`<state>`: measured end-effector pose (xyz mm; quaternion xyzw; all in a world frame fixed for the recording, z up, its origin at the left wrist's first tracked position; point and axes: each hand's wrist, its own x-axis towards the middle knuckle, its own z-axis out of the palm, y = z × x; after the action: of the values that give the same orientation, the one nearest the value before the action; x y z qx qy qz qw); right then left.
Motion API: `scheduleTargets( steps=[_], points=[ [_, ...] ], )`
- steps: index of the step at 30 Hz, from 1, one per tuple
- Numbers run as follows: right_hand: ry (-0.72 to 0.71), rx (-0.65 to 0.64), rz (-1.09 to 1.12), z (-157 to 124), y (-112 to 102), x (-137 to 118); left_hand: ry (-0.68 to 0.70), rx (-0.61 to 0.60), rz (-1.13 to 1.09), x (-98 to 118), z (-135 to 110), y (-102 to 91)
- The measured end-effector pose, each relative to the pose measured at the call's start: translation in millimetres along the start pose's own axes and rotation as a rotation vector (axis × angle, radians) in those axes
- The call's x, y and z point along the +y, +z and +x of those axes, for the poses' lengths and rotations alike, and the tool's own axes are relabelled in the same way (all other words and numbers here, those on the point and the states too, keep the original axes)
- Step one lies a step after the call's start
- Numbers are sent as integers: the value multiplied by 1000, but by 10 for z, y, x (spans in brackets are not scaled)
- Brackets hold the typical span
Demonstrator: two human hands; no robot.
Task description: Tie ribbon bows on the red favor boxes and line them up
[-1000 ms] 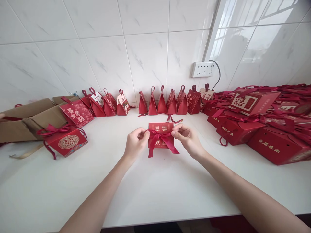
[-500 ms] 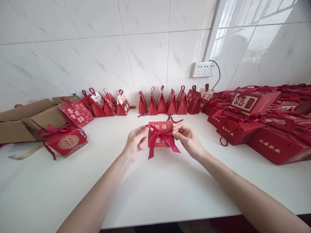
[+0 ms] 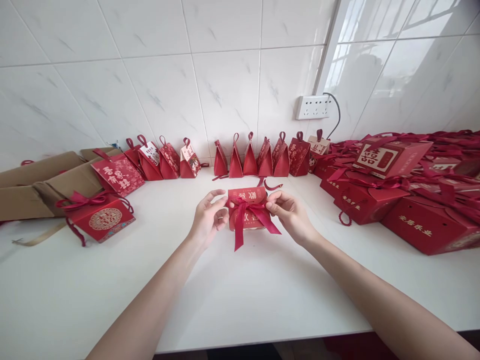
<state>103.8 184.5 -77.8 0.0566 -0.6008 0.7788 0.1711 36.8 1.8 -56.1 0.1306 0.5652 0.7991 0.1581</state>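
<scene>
A small red gift box (image 3: 245,195) with gold characters sits lifted slightly off the white counter (image 3: 240,300) at centre, tied with a dark red ribbon bow (image 3: 250,214). My left hand (image 3: 207,218) holds the box's left side, fingers curled around it with the forefinger raised. My right hand (image 3: 290,213) pinches the right end of the box and ribbon. The ribbon tails hang down in front of the box.
A row of small red triangular boxes (image 3: 258,159) lines the tiled wall. Larger red boxes (image 3: 408,200) pile up at the right. A red box with a bow (image 3: 101,217) and brown cardboard (image 3: 41,185) lie at the left. A wall socket (image 3: 313,107) is above.
The box has tilted and lifted a little toward me. My left hand shifted from pinching the bow loop to gripping the box's side; the ribbon tails swung lower.
</scene>
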Motion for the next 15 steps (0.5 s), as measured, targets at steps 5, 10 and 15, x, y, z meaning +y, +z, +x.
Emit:
scheduleTargets(
  steps=[5, 10, 15],
  points=[
    [-5, 15, -3, 1, 1, 2, 103, -63, 92, -12, 9, -43],
    [-19, 19, -13, 2, -9, 10, 231, 23, 392, -90, 0, -54],
    [-32, 25, -37, 5, -12, 8, 435, 54, 527, -127, -6, -35]
  ],
)
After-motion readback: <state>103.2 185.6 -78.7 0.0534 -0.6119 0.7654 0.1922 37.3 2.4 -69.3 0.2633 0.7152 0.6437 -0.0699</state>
